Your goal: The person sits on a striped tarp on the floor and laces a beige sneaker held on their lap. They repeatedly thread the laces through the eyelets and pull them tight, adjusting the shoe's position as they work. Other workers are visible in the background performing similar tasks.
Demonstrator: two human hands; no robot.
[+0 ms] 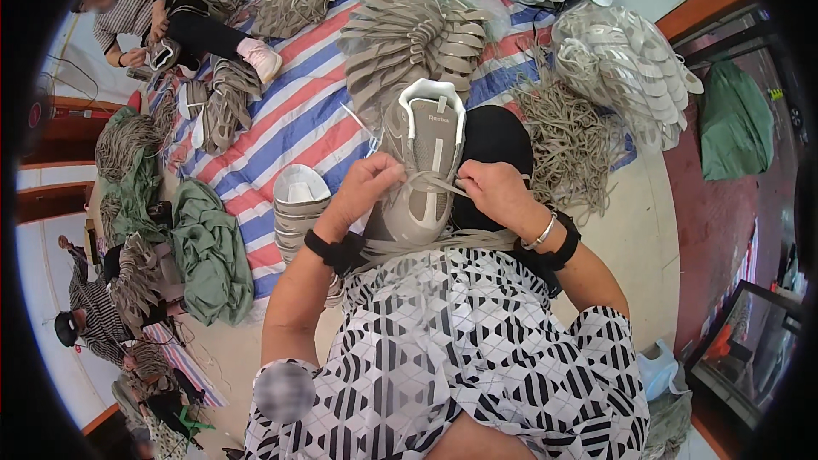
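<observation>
A grey-beige shoe upper (411, 220) with a white collar lining lies in front of me, its toe end toward my lap. A flat beige shoelace (436, 179) crosses over its front between my hands. My left hand (372, 186) is closed at the left side of the upper, its fingertips pinched at the lace. On the other side, my right hand (497, 192) pinches the lace between thumb and finger, with a short end passing under it. More loose laces (443, 243) lie across my lap.
A nested stack of uppers (300, 204) stands left of me. Ahead, fanned uppers (409, 47) lie on a striped sheet (302, 102). A heap of laces (567, 132) and a pile of pale shoe parts (626, 68) are at right. Another person (141, 4) sits far left.
</observation>
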